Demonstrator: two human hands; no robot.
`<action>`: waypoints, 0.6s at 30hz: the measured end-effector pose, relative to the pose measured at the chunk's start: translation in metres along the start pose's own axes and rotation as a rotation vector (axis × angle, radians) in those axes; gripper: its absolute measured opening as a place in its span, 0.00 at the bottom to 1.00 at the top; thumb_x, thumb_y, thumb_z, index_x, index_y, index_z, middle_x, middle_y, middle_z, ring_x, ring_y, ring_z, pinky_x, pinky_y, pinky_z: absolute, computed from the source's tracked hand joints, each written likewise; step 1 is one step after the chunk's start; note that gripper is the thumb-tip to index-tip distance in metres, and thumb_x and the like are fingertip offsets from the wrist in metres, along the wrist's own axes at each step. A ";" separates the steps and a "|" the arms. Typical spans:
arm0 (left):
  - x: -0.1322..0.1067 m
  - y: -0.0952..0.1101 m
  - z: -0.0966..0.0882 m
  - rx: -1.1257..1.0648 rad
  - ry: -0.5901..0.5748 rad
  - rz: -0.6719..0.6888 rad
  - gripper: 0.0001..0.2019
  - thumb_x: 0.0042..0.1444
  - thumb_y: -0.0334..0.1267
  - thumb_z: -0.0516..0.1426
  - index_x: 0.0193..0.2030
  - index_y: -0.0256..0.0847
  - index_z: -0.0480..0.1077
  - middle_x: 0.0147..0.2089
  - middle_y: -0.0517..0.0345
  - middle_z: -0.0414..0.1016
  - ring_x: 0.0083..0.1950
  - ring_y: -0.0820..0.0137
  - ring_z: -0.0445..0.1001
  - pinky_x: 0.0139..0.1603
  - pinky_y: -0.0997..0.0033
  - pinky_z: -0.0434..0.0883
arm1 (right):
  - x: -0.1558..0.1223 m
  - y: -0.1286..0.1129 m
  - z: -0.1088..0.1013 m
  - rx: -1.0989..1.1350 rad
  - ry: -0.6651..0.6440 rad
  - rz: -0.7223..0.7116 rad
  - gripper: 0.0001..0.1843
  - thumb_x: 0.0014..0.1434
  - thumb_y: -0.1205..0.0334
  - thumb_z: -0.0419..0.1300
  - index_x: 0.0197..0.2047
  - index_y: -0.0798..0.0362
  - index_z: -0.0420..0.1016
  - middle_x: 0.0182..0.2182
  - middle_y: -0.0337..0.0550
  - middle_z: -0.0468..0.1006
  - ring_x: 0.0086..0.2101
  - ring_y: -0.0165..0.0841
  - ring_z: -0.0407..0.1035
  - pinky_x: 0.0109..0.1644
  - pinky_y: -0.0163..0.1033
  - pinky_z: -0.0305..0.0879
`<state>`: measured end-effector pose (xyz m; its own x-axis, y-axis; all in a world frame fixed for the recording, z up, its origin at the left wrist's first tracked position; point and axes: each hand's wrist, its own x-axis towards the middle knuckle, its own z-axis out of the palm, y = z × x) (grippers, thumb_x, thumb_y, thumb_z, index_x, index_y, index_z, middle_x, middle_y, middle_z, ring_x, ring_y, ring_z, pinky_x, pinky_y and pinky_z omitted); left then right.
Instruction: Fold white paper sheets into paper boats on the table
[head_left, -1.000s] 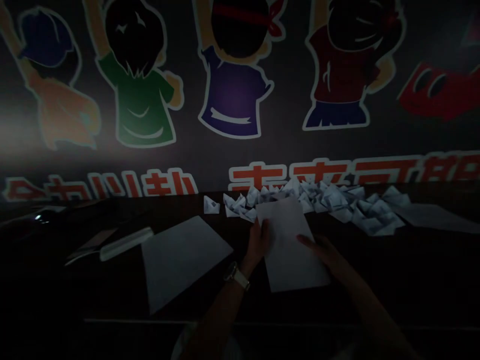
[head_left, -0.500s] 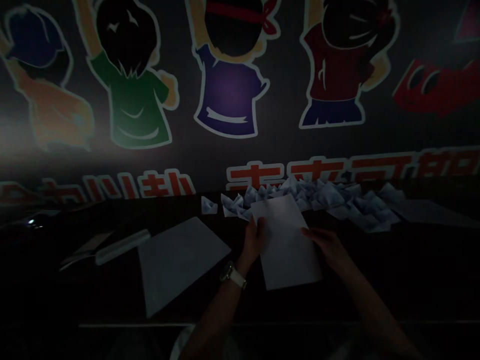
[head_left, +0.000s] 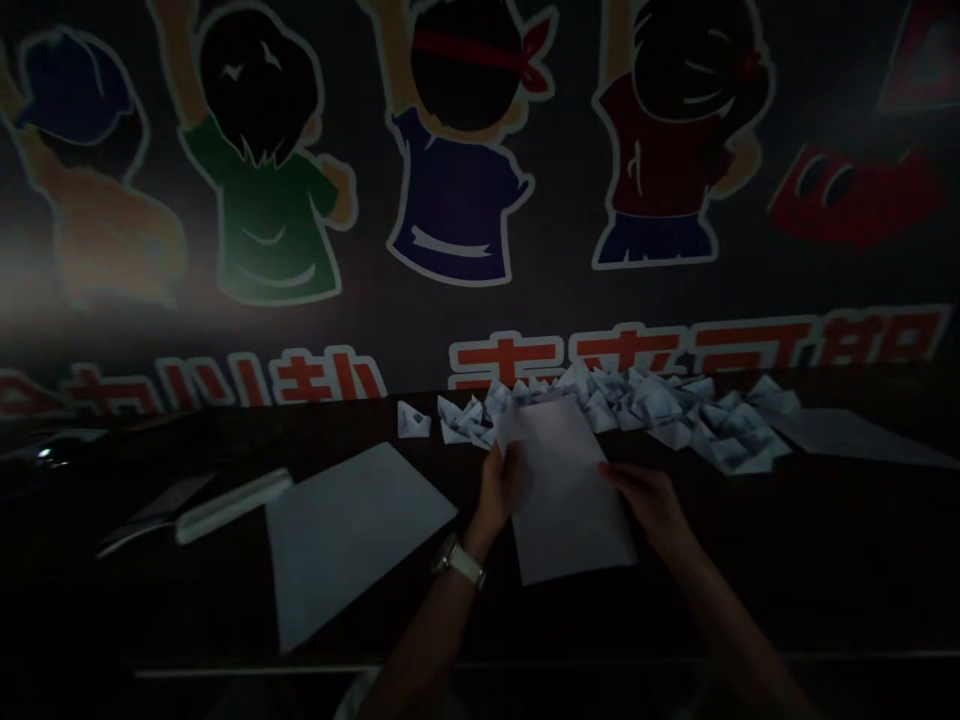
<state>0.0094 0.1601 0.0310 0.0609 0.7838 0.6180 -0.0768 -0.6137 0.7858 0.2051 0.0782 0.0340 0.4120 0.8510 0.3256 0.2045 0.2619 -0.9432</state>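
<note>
A white sheet of paper (head_left: 564, 500) lies on the dark table in front of me. My left hand (head_left: 500, 490), with a watch on its wrist, grips the sheet's left edge near the far corner, fingers closed on it. My right hand (head_left: 646, 500) holds the right edge, fingers curled on the paper. A heap of several folded white paper boats (head_left: 660, 405) lies just beyond the sheet along the wall.
A second white sheet (head_left: 352, 535) lies to the left. Further left sit a pale long flat object (head_left: 232, 492) and a dim dark item. Another sheet (head_left: 847, 435) lies at the far right. A cartoon mural wall (head_left: 450, 200) rises behind the table.
The sheet and both hands have shifted slightly left and nearer the boats. My right hand has slid from the sheet's face to its right edge.
</note>
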 end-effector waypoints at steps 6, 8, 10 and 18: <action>0.006 0.028 -0.007 0.466 0.213 0.251 0.27 0.51 0.47 0.57 0.56 0.38 0.59 0.51 0.45 0.69 0.54 0.58 0.66 0.54 0.55 0.63 | -0.011 -0.012 0.007 -0.200 0.016 -0.193 0.16 0.48 0.49 0.59 0.29 0.53 0.80 0.27 0.42 0.81 0.31 0.42 0.73 0.34 0.39 0.66; 0.001 0.051 0.000 0.784 0.264 0.484 0.26 0.53 0.43 0.56 0.58 0.38 0.58 0.58 0.43 0.63 0.62 0.55 0.57 0.61 0.47 0.51 | -0.017 -0.018 0.011 -0.247 -0.011 -0.262 0.17 0.51 0.49 0.57 0.29 0.53 0.80 0.25 0.43 0.81 0.29 0.41 0.73 0.32 0.39 0.66; -0.004 0.072 0.013 0.992 -0.017 0.757 0.17 0.56 0.40 0.54 0.53 0.41 0.64 0.54 0.49 0.69 0.59 0.60 0.61 0.63 0.48 0.46 | -0.024 -0.024 0.017 -0.281 -0.060 -0.344 0.16 0.52 0.52 0.55 0.28 0.53 0.79 0.24 0.44 0.80 0.27 0.40 0.73 0.30 0.38 0.65; 0.014 0.072 0.037 1.162 -0.678 0.963 0.12 0.58 0.33 0.51 0.26 0.38 0.70 0.24 0.58 0.73 0.28 0.70 0.70 0.37 0.68 0.65 | -0.036 -0.035 0.023 -0.313 -0.217 -0.450 0.13 0.52 0.59 0.53 0.23 0.53 0.76 0.23 0.45 0.78 0.26 0.37 0.72 0.27 0.35 0.64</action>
<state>0.0417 0.1233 0.0967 0.8543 0.1077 0.5085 0.3771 -0.8016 -0.4638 0.1625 0.0486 0.0540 0.0399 0.7694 0.6375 0.5832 0.5001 -0.6401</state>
